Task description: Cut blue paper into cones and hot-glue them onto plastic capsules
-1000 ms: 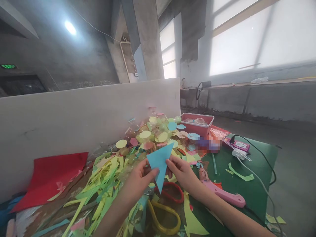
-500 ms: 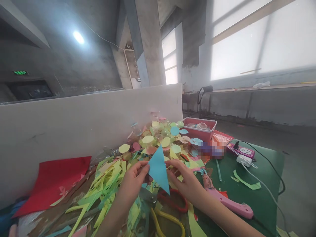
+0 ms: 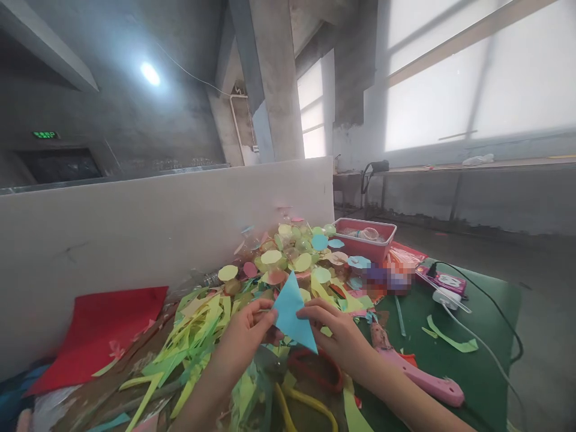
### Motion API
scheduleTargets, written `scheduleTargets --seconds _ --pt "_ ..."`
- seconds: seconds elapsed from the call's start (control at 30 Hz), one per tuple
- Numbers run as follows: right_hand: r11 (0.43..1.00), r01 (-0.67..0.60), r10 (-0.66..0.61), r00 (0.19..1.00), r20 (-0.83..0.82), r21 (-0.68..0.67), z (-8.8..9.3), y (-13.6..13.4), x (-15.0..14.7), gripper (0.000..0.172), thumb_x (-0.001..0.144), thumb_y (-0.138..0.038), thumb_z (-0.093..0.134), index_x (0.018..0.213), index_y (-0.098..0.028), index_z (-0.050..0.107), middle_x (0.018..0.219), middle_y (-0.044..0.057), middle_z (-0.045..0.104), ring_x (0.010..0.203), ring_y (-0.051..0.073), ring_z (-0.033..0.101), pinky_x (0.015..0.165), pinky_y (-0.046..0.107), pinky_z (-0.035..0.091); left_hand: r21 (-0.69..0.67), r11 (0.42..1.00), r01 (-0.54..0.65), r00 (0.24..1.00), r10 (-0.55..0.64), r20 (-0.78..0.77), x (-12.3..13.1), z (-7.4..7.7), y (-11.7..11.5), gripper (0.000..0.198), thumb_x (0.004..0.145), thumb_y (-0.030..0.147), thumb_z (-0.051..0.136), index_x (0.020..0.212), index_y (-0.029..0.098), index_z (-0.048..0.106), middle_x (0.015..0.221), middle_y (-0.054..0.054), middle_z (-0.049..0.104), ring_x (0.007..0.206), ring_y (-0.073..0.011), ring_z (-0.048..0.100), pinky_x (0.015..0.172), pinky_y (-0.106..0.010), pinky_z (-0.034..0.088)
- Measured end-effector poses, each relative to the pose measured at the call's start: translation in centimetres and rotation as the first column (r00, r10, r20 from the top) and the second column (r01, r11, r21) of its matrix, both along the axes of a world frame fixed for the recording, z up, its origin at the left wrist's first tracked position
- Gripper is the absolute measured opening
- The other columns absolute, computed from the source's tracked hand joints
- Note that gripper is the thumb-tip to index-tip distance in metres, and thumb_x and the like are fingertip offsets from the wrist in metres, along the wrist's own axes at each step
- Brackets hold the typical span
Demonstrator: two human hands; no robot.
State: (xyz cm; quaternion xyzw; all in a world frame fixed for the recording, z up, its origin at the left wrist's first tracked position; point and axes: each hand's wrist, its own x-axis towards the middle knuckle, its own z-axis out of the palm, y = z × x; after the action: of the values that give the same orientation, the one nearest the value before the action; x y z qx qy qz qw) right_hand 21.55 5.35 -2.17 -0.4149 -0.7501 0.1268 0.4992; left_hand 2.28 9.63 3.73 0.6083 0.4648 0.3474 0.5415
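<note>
A folded triangle of blue paper (image 3: 292, 312) is held up in front of me, its tip pointing upward. My left hand (image 3: 252, 327) pinches its left edge between thumb and fingers. On the other side, my right hand (image 3: 330, 327) grips the right edge, fingertips lying on the paper's face. Beneath the hands lie scissors with a red handle loop (image 3: 315, 367) and a yellow handle loop (image 3: 310, 408); their blades are mostly hidden. Green and yellow paper scraps (image 3: 193, 336) heap up beside my left forearm.
Behind the hands are plastic bottles with paper discs (image 3: 271, 257). A red basket (image 3: 366, 240) stands at the back right. A pink glue gun (image 3: 418, 375), a white plug (image 3: 447, 298) and cables lie on the green table (image 3: 477, 324). Red sheet (image 3: 108, 330) at left; white partition (image 3: 157, 222) behind.
My right fingers have moved further onto the blue paper's face. The paper has tilted a little and shifted slightly right and down. The scissors and scraps stay put.
</note>
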Motion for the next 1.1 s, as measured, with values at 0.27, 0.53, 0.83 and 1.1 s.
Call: scheduleTargets --seconds 0.27,0.53,0.83,1.1 --pt "0.991 0.003 -0.033 0.974 -0.225 -0.132 0.2 0.5 -0.1 0.025 0.093 -0.035 0.05 0.075 -0.021 0.061 0.078 0.0 0.05 0.071 0.015 0.051 0.064 0.026 0.043 0.021 0.994 0.111 0.99 -0.109 -0.087 0.5 1.0 -0.9 0.041 0.066 0.053 0.067 0.087 0.019 0.057 0.066 0.001 0.066 0.06 -0.0154 0.058 0.064 -0.028 0.047" --pt "0.941 -0.152 -0.003 0.889 -0.458 -0.302 -0.2 1.1 -0.5 0.041 0.087 -0.058 0.05 0.071 -0.02 0.056 0.085 0.003 0.053 0.077 0.017 0.053 0.066 0.028 0.047 0.102 0.976 0.191 0.962 -0.165 -0.218 0.4 0.5 -1.6 0.028 0.084 0.047 0.051 0.093 0.022 0.054 0.077 -0.001 0.066 0.071 -0.0193 0.061 0.069 -0.03 0.045" --pt "0.874 -0.247 -0.046 0.816 -0.576 -0.419 1.2 0.6 -0.5 0.052 0.073 -0.071 0.058 0.069 -0.02 0.055 0.066 -0.002 0.05 0.064 0.015 0.051 0.066 0.03 0.048 0.151 0.97 0.189 0.9 -0.109 -0.422 1.0 1.6 -3.0 0.03 0.089 0.05 0.039 0.091 0.024 0.054 0.078 -0.002 0.067 0.075 -0.0221 0.062 0.066 -0.03 0.042" --pt "0.886 -0.224 -0.064 0.809 -0.584 -0.407 1.3 0.7 -0.2 0.05 0.073 -0.069 0.059 0.067 -0.02 0.052 0.063 -0.004 0.046 0.061 0.013 0.048 0.063 0.028 0.045 0.152 0.978 0.144 0.907 -0.069 -0.415 1.9 1.4 -3.5 0.036 0.083 0.058 0.047 0.092 0.024 0.055 0.075 0.0 0.065 0.074 -0.0221 0.061 0.063 -0.028 0.04"
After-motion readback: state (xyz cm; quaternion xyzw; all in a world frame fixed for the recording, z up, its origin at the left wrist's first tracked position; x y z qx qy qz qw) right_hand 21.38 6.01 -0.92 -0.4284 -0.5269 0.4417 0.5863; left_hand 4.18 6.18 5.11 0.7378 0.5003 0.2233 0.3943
